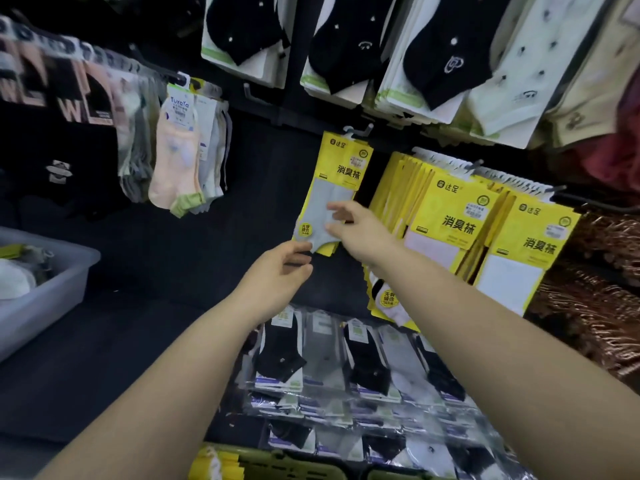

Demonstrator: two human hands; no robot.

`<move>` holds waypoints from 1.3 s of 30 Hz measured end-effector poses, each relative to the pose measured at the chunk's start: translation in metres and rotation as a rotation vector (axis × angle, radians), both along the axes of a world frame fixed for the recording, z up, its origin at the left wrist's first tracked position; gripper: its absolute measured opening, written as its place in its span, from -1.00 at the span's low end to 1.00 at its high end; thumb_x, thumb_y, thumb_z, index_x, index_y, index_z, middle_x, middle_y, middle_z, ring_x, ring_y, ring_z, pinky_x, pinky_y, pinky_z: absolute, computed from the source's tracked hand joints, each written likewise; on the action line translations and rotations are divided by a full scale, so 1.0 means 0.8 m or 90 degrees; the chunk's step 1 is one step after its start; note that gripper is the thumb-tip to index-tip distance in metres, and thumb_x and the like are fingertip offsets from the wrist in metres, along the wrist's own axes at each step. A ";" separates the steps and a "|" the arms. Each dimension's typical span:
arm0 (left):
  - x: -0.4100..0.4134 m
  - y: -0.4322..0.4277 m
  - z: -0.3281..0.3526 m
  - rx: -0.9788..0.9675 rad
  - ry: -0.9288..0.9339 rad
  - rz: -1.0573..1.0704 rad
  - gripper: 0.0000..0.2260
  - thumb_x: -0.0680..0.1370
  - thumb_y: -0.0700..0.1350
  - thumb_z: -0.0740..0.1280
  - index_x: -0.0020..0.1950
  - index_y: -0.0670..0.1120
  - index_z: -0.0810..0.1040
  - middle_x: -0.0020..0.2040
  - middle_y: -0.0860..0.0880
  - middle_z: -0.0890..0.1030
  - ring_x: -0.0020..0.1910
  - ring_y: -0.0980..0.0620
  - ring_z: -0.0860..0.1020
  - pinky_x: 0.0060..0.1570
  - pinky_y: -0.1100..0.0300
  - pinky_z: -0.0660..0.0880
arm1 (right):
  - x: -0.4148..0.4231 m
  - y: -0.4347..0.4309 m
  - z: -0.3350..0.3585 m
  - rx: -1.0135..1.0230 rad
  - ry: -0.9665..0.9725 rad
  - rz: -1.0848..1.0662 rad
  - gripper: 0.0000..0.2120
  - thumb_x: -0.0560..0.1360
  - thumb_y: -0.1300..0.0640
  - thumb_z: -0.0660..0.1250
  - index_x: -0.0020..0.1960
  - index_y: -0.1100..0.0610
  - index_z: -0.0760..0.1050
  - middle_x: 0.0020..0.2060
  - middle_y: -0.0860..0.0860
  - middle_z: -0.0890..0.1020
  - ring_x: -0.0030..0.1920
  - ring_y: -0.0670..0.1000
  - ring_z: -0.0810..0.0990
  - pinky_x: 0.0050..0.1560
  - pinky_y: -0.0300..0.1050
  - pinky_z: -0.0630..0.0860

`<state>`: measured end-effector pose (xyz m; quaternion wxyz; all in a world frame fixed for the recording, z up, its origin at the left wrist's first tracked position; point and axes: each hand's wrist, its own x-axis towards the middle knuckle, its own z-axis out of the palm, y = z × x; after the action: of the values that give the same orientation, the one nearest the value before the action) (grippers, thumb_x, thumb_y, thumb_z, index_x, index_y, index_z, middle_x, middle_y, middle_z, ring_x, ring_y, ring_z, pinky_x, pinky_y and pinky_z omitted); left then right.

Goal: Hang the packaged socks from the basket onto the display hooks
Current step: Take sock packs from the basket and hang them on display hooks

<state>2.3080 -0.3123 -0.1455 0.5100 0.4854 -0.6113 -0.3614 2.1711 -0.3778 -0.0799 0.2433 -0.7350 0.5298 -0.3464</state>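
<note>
Item under task: a yellow sock pack with a grey sock showing through its front is seen hanging from a display hook on the dark wall panel.
Position of pack: it is hung by its top hole, alone on its hook, just left of a full row of matching yellow packs.
Right hand: the lower half of the pack is grasped, with fingertips laid on the grey sock front and the thumb closed in below them.
Left hand: it is held at the pack's bottom left corner with fingers curled; the thumb tip is seen at the lower edge, but whether the pack is truly pinched cannot be told.
Basket: a green basket is partly seen at the bottom edge of the view, with further yellow packs standing in it.
Upper row: black and white sock packs are hung above.
Left side: peach sock packs are hung on a separate hook; a grey tub is placed below them.
Lower row: clear-wrapped black and grey socks are hung beneath the hands.
</note>
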 end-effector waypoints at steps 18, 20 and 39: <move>0.077 0.226 -0.230 0.368 -0.308 -0.017 -0.84 0.61 -0.17 0.24 0.15 -0.05 0.55 0.15 -0.04 0.59 0.16 0.01 0.53 0.13 0.13 0.47 | -0.016 0.240 -0.369 0.431 0.119 0.124 -0.73 0.48 0.28 0.36 0.18 0.18 0.55 0.16 0.15 0.58 0.03 -0.03 0.52 0.04 -0.24 0.41; 0.087 0.219 -0.244 0.375 -0.342 -0.002 -0.84 0.62 -0.16 0.21 0.14 -0.04 0.54 0.15 -0.04 0.58 0.13 0.01 0.53 0.09 0.15 0.48 | -0.002 0.262 -0.409 0.383 0.193 0.132 -0.66 0.47 0.21 0.37 0.23 0.09 0.51 0.22 0.11 0.51 0.10 0.01 0.49 0.09 -0.22 0.39; 0.098 0.205 -0.298 0.520 -0.452 -0.102 -0.46 0.61 -0.14 0.23 0.54 -0.09 0.07 0.51 -0.11 0.22 0.40 -0.11 0.34 0.28 0.09 0.34 | 0.052 0.309 -0.490 0.248 -0.013 -0.031 -0.61 0.42 0.40 0.34 0.19 0.11 0.50 0.02 -0.04 0.46 0.12 0.01 0.47 0.08 -0.27 0.34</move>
<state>2.3861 -0.1484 -0.3840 0.0132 0.6879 -0.5910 -0.4211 2.2125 -0.1308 -0.4721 0.3778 -0.6571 0.6022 -0.2507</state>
